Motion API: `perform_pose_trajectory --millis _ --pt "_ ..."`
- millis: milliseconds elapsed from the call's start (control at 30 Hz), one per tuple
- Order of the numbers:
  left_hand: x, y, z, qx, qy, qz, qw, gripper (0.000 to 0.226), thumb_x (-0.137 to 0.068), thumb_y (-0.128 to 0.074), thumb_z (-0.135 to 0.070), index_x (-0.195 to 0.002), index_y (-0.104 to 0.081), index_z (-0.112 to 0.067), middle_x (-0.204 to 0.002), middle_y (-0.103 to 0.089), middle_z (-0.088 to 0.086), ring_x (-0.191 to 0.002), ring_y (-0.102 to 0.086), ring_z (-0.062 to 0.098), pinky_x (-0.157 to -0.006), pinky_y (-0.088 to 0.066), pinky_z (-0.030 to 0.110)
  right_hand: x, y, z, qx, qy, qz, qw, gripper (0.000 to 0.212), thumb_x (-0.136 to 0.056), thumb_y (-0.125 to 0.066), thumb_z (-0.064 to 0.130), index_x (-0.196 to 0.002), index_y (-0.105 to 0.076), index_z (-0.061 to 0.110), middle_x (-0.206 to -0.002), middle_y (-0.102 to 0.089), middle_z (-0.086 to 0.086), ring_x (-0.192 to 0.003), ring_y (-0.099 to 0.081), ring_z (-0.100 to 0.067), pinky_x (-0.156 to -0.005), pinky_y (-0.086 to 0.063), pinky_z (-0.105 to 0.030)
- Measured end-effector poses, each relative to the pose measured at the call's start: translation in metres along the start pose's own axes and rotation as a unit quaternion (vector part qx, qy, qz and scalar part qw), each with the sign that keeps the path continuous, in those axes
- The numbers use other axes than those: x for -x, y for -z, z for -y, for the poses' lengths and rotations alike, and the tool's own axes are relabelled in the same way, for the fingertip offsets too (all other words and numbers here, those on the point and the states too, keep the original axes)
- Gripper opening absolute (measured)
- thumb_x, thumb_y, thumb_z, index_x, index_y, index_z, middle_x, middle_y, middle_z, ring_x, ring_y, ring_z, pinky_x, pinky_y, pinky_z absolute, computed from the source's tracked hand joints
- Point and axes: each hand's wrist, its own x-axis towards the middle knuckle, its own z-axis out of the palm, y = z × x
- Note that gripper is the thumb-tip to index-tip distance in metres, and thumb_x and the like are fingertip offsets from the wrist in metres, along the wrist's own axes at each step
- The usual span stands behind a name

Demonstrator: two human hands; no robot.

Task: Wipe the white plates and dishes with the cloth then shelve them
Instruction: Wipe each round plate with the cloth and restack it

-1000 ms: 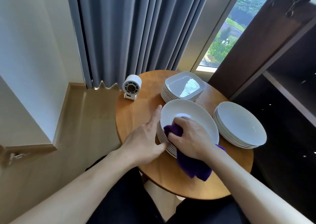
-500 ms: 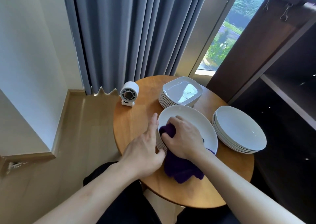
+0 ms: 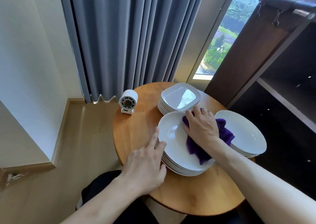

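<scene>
Right hand (image 3: 201, 127) fingers (image 3: 192, 115): spread, near flat, nothing pinched. They press the purple cloth (image 3: 196, 148) onto the far-right part of the top plate (image 3: 172, 138). Flat palm gives wide wiping contact, my read. The cloth bunches under the palm and spills over the rim toward the right stack (image 3: 244, 134), overlapping its near edge.

Left hand (image 3: 145, 165) fingers (image 3: 153, 139): loosely extended, no grip. Index lies along the plate's left rim; the others touch the side of the near stack (image 3: 181, 169). Likely bracing so the stack doesn't slide under the wipe.

Near stack sits mid-way on the round table (image 3: 135, 129). Square dishes (image 3: 179, 97) are just behind; contact unclear. Shelf (image 3: 283, 102) at right is dark, no plates visible on it. Small white gadget (image 3: 128, 102) stands apart at left.
</scene>
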Motion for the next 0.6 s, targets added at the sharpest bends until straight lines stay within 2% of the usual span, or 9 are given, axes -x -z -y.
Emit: perform_pose_trajectory --millis 100,233,333,400,467,600 --pt "-0.001 -0.002 0.0 0.006 0.001 -0.009 1.0 0.052 -0.094 -0.047 -0.059 -0.137 -0.032 -0.033 -0.169 0.015 -0.004 -0.105 -0.066 0.022 -0.08 -0.054 0.035 0.024 0.006 -0.005 0.008 -0.006 0.029 1.0 0.036 -0.097 -0.056 0.04 -0.115 -0.063 0.01 -0.109 -0.065 -0.012 -0.088 -0.062 -0.034 -0.073 -0.05 -0.041" --pt "-0.003 -0.008 0.001 0.021 0.004 -0.03 0.999 0.061 -0.093 -0.045 -0.067 -0.142 -0.028 -0.036 -0.17 0.012 -0.005 -0.103 -0.068 0.02 -0.08 -0.052 0.034 0.051 0.026 0.002 -0.036 -0.045 0.083 0.995 0.031 -0.093 -0.046 0.047 -0.097 -0.055 0.018 -0.098 -0.063 -0.003 -0.082 -0.063 -0.027 -0.063 -0.045 -0.035" --pt "-0.004 -0.013 0.0 0.034 0.001 -0.042 0.999 0.082 -0.093 -0.044 -0.068 -0.154 0.001 -0.038 -0.17 0.013 -0.003 -0.109 -0.067 0.021 -0.086 -0.053 0.036 0.063 0.039 0.015 -0.111 -0.073 0.128 0.983 0.028 -0.091 -0.045 0.052 -0.09 -0.043 0.024 -0.084 -0.05 0.008 -0.075 -0.055 -0.021 -0.061 -0.037 -0.032" --pt "-0.005 -0.015 0.0 0.049 0.004 -0.052 0.997 0.094 -0.093 -0.046 -0.069 -0.155 0.014 -0.034 -0.17 0.012 -0.004 -0.115 -0.066 0.02 -0.09 -0.053 0.036 0.072 0.05 0.027 -0.164 -0.075 0.144 0.973 0.028 -0.09 -0.044 0.055 -0.09 -0.044 0.027 -0.08 -0.045 0.011 -0.07 -0.048 -0.012 -0.056 -0.031 -0.029" --pt "-0.006 -0.014 0.001 0.067 0.006 -0.064 0.996 0.097 -0.092 -0.049 -0.067 -0.156 0.014 -0.032 -0.171 0.007 -0.005 -0.118 -0.065 0.021 -0.09 -0.053 0.035 0.083 0.06 0.038 -0.228 -0.072 0.148 0.96 0.036 -0.088 -0.04 0.064 -0.093 -0.047 0.029 -0.085 -0.047 0.011 -0.076 -0.048 -0.011 -0.061 -0.035 -0.03" --pt "-0.005 -0.013 0.004 0.065 -0.001 -0.046 0.997 0.098 -0.089 -0.053 -0.067 -0.157 0.008 -0.032 -0.17 0.011 -0.008 -0.118 -0.065 0.023 -0.089 -0.051 0.036 0.1 0.076 0.041 -0.291 -0.051 0.177 0.939 0.075 -0.07 -0.039 0.093 -0.112 -0.05 0.032 -0.105 -0.046 0.012 -0.095 -0.049 -0.014 -0.083 -0.045 -0.033"
